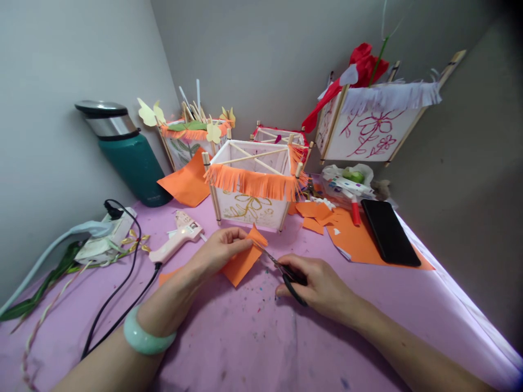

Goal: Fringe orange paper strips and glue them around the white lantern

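Note:
My left hand (229, 247) pinches a piece of orange paper (244, 265) just above the purple tabletop. Part of that paper is hidden behind my fingers, and its upper edge is cut into thin strips. In my right hand (322, 283) are black-handled scissors (295, 283), their blades at the paper's upper right edge. Right behind both hands stands a white box-shaped lantern (255, 209) on a wooden stick frame. Orange fringe (253, 181) runs along its top, and a yellow flower is drawn on its front.
At left are a pink glue gun (180, 239), a power strip (106, 237) with cords and a teal bottle (128, 163). Orange sheets (359, 239), a black phone (390, 231) and a red marker (355, 211) lie right. Other lanterns stand behind; one (368, 128) hangs at upper right.

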Demonstrator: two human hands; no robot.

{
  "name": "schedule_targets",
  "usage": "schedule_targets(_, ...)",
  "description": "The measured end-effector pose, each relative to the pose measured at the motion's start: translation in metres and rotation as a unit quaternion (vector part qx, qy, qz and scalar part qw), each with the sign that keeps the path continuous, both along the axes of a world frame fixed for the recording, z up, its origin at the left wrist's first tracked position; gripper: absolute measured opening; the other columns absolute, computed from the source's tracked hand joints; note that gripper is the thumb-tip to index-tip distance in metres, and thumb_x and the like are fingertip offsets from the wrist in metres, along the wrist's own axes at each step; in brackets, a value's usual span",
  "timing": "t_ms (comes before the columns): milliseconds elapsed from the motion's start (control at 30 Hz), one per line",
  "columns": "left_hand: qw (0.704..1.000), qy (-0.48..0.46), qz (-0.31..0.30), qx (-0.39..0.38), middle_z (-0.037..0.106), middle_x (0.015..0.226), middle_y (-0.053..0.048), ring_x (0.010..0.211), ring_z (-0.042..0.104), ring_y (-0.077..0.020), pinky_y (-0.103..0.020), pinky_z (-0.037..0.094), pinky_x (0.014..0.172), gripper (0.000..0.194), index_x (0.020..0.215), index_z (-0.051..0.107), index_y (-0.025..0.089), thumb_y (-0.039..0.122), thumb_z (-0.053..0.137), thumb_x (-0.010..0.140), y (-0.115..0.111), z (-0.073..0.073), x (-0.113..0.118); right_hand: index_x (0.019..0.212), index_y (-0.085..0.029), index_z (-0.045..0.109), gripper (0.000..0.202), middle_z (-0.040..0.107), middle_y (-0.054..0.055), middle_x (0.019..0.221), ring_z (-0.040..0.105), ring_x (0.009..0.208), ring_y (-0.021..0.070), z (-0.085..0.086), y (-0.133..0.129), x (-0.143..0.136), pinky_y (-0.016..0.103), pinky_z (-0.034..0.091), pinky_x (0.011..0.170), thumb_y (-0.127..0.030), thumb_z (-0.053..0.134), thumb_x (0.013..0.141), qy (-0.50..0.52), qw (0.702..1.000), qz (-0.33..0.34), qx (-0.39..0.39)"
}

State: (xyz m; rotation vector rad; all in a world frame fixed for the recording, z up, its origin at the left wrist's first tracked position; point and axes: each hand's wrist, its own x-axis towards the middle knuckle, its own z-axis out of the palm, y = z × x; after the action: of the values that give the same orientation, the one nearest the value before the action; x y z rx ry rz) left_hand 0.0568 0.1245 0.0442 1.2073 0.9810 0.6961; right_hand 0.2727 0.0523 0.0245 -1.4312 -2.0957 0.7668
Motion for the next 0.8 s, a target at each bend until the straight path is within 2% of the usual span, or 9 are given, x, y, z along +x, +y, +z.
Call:
schedule_targets(367,1.000,-0.008,0.001,-0.019,0.067,0.066,-0.004,0.058,0.060,-0.0136,-0.025,0.042,0.056,0.022,0.070,0.060,0.016,0.034,0.071,0.071,0.0008,-0.0030,-0.0002,0.092,-0.020,0.063,0.026,0.059,-0.004,0.069,0.049,0.059,0.0106,-0.0042,-0.0005,0.0011,0.020,0.034,0.055,-0.041,0.068,0.079,-0.048,0.997,-0.003,0.054)
schedule_targets(567,1.000,0.014,0.008,-0.004,0.066,0.066,-0.003,0.057,0.060,-0.0133,-0.025,0.042,0.055,0.020,0.071,0.060,0.015,0.033,0.071,0.071,0.0011,-0.0033,0.0001,0.092,-0.020,0.063,0.025,0.058,-0.004,0.067,0.049,0.058,0.0103,-0.0057,0.0000,0.0012,0.020,0.034,0.055,-0.040,0.070,0.078,-0.056,0.997,-0.006,0.059)
schedule_targets(800,1.000,0.002,-0.019,-0.003,0.069,0.068,-0.002,0.059,0.061,-0.0130,-0.025,0.043,0.057,0.019,0.073,0.062,0.015,0.032,0.070,0.072,0.0010,-0.0059,0.0015,0.093,-0.020,0.063,0.026,0.061,-0.003,0.070,0.052,0.060,0.0113,-0.0027,-0.0005,-0.0012,0.021,0.035,0.055,-0.039,0.070,0.077,-0.042,0.998,-0.006,0.053)
